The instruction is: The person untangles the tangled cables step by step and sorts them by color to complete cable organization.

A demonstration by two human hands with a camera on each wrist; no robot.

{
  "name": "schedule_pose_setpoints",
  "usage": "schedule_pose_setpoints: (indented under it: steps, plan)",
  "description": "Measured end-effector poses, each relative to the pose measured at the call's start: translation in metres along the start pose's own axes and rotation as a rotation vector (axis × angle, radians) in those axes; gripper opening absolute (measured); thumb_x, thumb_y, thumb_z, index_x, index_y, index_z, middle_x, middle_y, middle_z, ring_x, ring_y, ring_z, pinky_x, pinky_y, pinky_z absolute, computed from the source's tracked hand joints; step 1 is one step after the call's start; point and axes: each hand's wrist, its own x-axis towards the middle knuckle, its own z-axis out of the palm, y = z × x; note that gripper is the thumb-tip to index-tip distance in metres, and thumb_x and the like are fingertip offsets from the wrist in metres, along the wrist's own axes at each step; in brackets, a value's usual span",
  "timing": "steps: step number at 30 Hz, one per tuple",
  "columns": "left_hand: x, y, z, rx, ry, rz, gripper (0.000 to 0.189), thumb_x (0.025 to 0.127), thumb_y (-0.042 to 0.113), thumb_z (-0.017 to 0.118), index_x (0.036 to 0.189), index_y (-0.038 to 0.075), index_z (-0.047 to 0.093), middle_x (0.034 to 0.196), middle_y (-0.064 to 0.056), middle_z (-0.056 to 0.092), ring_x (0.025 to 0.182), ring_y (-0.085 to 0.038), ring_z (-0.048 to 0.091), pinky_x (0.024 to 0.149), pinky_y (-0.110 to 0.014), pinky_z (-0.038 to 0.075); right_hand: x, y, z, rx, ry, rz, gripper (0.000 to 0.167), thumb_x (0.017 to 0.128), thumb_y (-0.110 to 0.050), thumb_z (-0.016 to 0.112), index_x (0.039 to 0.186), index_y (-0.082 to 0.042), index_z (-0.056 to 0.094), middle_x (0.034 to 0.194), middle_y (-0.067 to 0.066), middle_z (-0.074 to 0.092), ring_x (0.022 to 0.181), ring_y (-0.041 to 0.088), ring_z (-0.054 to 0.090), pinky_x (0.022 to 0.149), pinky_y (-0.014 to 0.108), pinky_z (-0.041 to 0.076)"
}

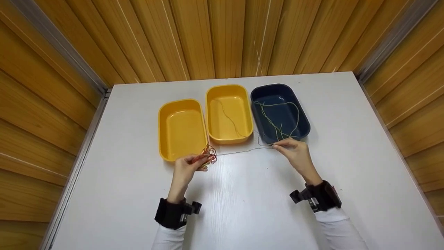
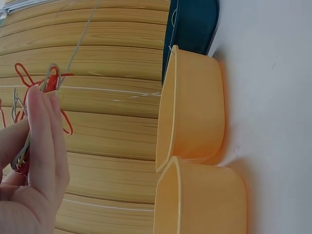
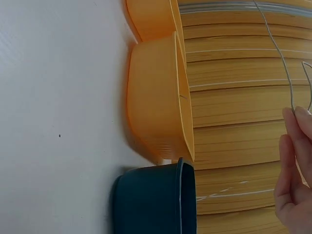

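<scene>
A tangled bundle of red and pale strings (image 1: pixel 210 154) is gripped in my left hand (image 1: pixel 185 170), close by the front right corner of the left yellow bin. From this bundle a thin greyish string (image 1: pixel 242 151) runs nearly straight across to my right hand (image 1: pixel 296 154). Thumb and fingertips of that hand pinch the string (image 3: pixel 280 53) over the front edge of the dark blue bin (image 1: pixel 286 116). Loose yellow-green string (image 1: pixel 298 113) lies looped inside the blue bin. In the left wrist view, red loops (image 2: pixel 51 83) stick out past the fingers, which partly hide the bundle.
Two yellow bins, the left one (image 1: pixel 184 132) and the middle one (image 1: pixel 239 111), stand beside the blue bin on the white table (image 1: pixel 121 156). A thin strand (image 1: pixel 227 116) trails across the middle bin. Wood-look panels (image 1: pixel 225 41) enclose the table's back and sides.
</scene>
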Motion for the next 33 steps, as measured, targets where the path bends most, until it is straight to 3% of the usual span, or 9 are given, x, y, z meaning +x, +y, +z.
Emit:
schedule_pose_setpoints:
  steps: [7,10,12,16,23,26,27,29,33]
  plan:
    - [0.011,-0.052,-0.037,-0.002,0.115,0.013,0.019,0.075,0.012,0.07,0.087,-0.002,0.068,0.08,-0.011,0.064,0.06,-0.019,0.064,0.054,-0.028,0.055,0.002,-0.001,-0.023,0.077,0.119,0.059,0.006,0.07,0.012,0.066,0.076,0.014,0.064,0.066,0.002,0.065,0.064,0.005,0.057,0.057,0.012,0.046]
    - [0.005,-0.03,-0.027,-0.051,0.081,0.042,0.018,0.076,0.006,0.069,0.086,-0.009,0.065,0.077,-0.015,0.065,0.058,-0.019,0.064,0.053,-0.028,0.055,0.005,-0.002,-0.021,0.1,0.123,0.087,0.009,0.071,0.007,0.068,0.078,0.013,0.065,0.069,0.004,0.066,0.066,0.006,0.058,0.059,0.015,0.047]
    - [-0.002,-0.007,-0.015,-0.043,0.087,0.012,0.021,0.075,0.003,0.068,0.086,-0.014,0.063,0.077,-0.019,0.064,0.056,-0.018,0.063,0.053,-0.028,0.055,0.006,-0.004,-0.017,0.108,0.137,0.111,0.01,0.072,0.006,0.068,0.078,0.012,0.065,0.072,0.01,0.066,0.066,0.006,0.058,0.06,0.015,0.048]
    - [-0.011,0.015,-0.002,-0.006,0.091,-0.058,0.022,0.076,0.0,0.066,0.088,-0.018,0.06,0.08,-0.021,0.064,0.054,-0.014,0.062,0.055,-0.027,0.055,0.009,-0.005,-0.007,0.128,0.169,0.15,0.01,0.071,0.006,0.068,0.079,0.011,0.065,0.075,0.017,0.065,0.066,0.01,0.062,0.061,0.015,0.051]
    - [-0.01,-0.006,-0.007,-0.048,0.021,0.012,0.019,0.077,0.005,0.067,0.087,-0.011,0.064,0.081,-0.017,0.065,0.056,-0.015,0.062,0.055,-0.027,0.055,0.019,-0.005,0.015,0.036,0.193,0.13,0.01,0.071,0.002,0.07,0.078,0.009,0.067,0.075,0.02,0.065,0.061,0.007,0.058,0.055,0.012,0.047]
    - [-0.012,0.002,-0.004,-0.009,0.038,-0.045,0.021,0.078,0.001,0.065,0.092,-0.014,0.062,0.085,-0.022,0.065,0.056,-0.015,0.062,0.056,-0.029,0.055,0.024,0.0,0.027,-0.04,0.191,0.148,0.011,0.072,-0.003,0.071,0.078,0.006,0.068,0.075,0.018,0.064,0.062,0.004,0.054,0.054,0.011,0.043]
    - [-0.007,-0.015,-0.009,0.001,0.028,-0.038,0.022,0.078,0.004,0.065,0.093,-0.012,0.063,0.087,-0.02,0.065,0.056,-0.015,0.063,0.056,-0.029,0.055,0.027,0.005,0.031,-0.059,0.187,0.164,0.011,0.072,-0.005,0.072,0.077,0.005,0.068,0.074,0.017,0.065,0.062,0.004,0.054,0.054,0.011,0.042]
    - [-0.01,-0.003,-0.004,0.046,0.049,-0.078,0.023,0.079,0.0,0.063,0.097,-0.014,0.061,0.091,-0.023,0.064,0.059,-0.018,0.063,0.058,-0.032,0.055,0.031,0.017,0.038,-0.081,0.174,0.202,0.012,0.073,-0.009,0.072,0.077,0.002,0.069,0.075,0.014,0.065,0.063,0.006,0.054,0.055,0.012,0.044]
    - [-0.009,-0.005,-0.004,0.045,0.024,-0.072,0.025,0.079,0.001,0.063,0.1,-0.013,0.06,0.094,-0.023,0.063,0.063,-0.015,0.064,0.059,-0.032,0.055,0.04,0.036,0.051,-0.101,0.153,0.231,0.011,0.074,-0.011,0.072,0.077,-0.001,0.07,0.075,0.01,0.066,0.063,0.009,0.056,0.054,0.013,0.044]
